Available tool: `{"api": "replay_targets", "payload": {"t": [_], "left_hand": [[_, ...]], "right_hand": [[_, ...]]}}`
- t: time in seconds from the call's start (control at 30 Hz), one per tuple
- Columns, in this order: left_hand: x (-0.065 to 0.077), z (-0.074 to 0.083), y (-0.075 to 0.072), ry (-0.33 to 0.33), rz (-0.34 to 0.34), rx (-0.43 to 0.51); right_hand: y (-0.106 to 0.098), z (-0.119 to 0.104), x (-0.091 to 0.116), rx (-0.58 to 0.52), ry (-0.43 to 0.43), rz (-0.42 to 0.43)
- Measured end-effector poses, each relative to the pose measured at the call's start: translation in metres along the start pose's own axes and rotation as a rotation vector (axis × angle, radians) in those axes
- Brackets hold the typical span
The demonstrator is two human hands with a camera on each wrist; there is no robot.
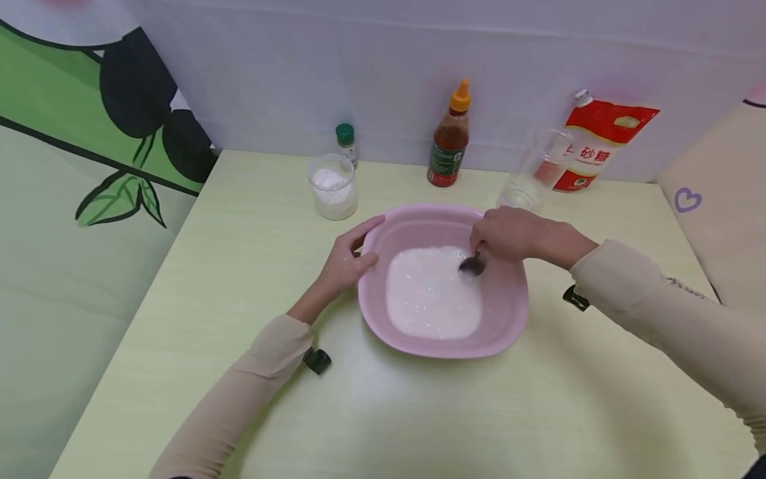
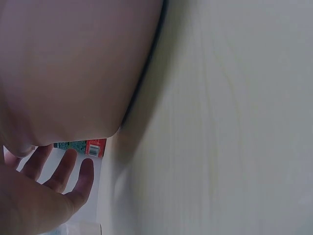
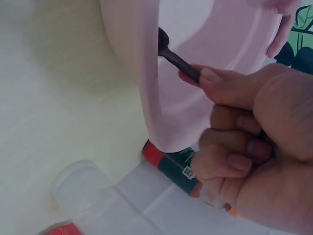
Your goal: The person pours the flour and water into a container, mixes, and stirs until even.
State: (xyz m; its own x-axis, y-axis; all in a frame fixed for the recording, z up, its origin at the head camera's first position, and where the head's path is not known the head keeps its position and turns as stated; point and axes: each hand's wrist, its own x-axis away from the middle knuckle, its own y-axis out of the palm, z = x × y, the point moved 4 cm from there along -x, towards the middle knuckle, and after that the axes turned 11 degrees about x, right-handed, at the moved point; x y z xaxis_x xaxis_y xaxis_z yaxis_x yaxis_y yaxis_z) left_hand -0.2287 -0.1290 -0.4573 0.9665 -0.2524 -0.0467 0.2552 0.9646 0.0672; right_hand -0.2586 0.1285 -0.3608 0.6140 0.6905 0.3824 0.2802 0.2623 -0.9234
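A pink plastic basin (image 1: 443, 350) stands on the table with milky white liquid (image 1: 433, 296) in its bottom. My left hand (image 1: 346, 263) holds the basin's left rim, the thumb on the edge. In the left wrist view, the fingers of that hand (image 2: 41, 196) are bent beside the basin's outer wall (image 2: 73, 73). Between thumb and forefinger, my right hand (image 1: 509, 233) grips a dark spoon (image 1: 472, 267) by its handle. The bowl of the spoon is tilted down at the liquid's right side. The right wrist view shows the handle (image 3: 181, 63) angled into the basin.
Behind the basin stand a clear cup of white powder (image 1: 334, 199), a small green-capped bottle (image 1: 346, 136) and a sauce bottle (image 1: 449, 143) with an orange cap. At the back right are a clear container (image 1: 520, 191) and a red-and-white sugar pouch (image 1: 598, 146). A curtain borders the table's back.
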Motion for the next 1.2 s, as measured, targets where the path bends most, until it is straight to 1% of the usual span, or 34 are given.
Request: {"api": "replay_targets", "payload": {"t": [0.1, 0.13, 0.2, 0.3, 0.4, 0.47, 0.5, 0.57, 0.67, 0.73, 0.8, 0.9, 1.0, 1.1, 1.2], "left_hand": [[-0.001, 0.0, 0.0, -0.003, -0.001, 0.008], [-0.001, -0.001, 0.0, -0.003, 0.0, 0.009], [-0.001, -0.001, -0.001, -0.004, 0.005, 0.012], [0.0, -0.002, -0.001, -0.003, 0.007, 0.012], [0.0, -0.002, -0.001, -0.001, 0.009, 0.009], [0.001, -0.002, -0.001, -0.001, 0.011, 0.006], [0.001, -0.001, -0.001, -0.001, 0.013, 0.005], [0.001, -0.001, 0.0, -0.002, 0.017, 0.004], [0.001, 0.001, 0.0, -0.008, 0.013, 0.0], [0.001, 0.002, 0.0, -0.014, 0.011, 0.0], [0.001, 0.003, 0.0, -0.021, 0.008, 0.002], [0.002, 0.003, -0.001, -0.024, 0.016, 0.007], [0.003, 0.003, -0.001, -0.02, 0.021, 0.005], [0.003, 0.003, -0.001, -0.013, 0.021, 0.0], [0.002, 0.003, 0.0, -0.007, 0.017, -0.003]], "right_hand": [[-0.002, 0.004, -0.013, 0.005, -0.002, 0.082], [-0.003, 0.003, -0.018, 0.002, -0.015, 0.105], [-0.002, 0.0, -0.027, -0.022, -0.051, 0.135], [0.0, -0.012, -0.037, -0.058, -0.123, 0.159], [0.002, -0.031, -0.04, -0.08, -0.237, 0.177], [0.004, -0.045, -0.038, -0.103, -0.308, 0.172], [0.006, -0.052, -0.036, -0.117, -0.335, 0.161], [0.009, -0.063, -0.028, -0.157, -0.379, 0.112], [0.014, -0.068, -0.014, -0.208, -0.364, 0.002], [0.016, -0.062, -0.004, -0.21, -0.327, -0.052], [0.017, -0.048, 0.003, -0.195, -0.272, -0.075], [0.013, -0.022, 0.008, -0.151, -0.178, -0.051], [0.009, -0.001, 0.005, -0.124, -0.096, -0.021], [0.006, 0.008, -0.003, -0.111, -0.062, 0.027], [0.004, 0.008, -0.013, -0.11, -0.055, 0.085]]}}
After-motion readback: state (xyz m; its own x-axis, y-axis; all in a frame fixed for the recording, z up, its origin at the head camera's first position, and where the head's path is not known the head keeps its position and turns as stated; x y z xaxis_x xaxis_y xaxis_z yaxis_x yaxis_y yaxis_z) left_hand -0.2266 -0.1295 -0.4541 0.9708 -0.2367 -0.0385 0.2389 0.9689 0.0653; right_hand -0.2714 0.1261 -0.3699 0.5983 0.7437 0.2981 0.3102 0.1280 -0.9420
